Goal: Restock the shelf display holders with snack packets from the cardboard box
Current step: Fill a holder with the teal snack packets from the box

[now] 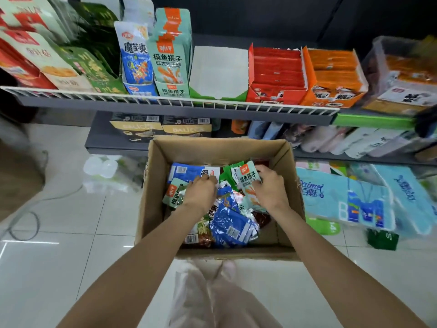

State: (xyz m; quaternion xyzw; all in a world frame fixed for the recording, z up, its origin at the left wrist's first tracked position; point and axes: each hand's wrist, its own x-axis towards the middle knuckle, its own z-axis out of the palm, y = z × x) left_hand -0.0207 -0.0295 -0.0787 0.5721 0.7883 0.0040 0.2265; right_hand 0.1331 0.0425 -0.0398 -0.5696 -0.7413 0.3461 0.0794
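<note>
- My right hand [270,188] has its grip clamped on a mint-green snack packet [248,178], thumb and fingers pinching it, tilted up above the pile.
- My left hand [201,191] reaches into the pile with fingers curled onto the packets; whether that grip has closed on one I cannot tell.
- Both hands are inside the open cardboard box [212,147] on the tiled floor [71,245], just in front of the shelf.
- The box holds a loose heap: blue packets [233,224], mint-green ones, a green one and some dark red ones, lying crossed over each other.
- On the shelf [177,106] above, a mint-green display holder [173,87] stands with matching packets upright in it, and just left of it a blue holder [139,89] with blue packets.
- Right of the mint holder is a green-sided holder [218,74] showing only its white inside.
- Further right, a red holder [276,93] and an orange holder [331,95] are packed full.
</note>
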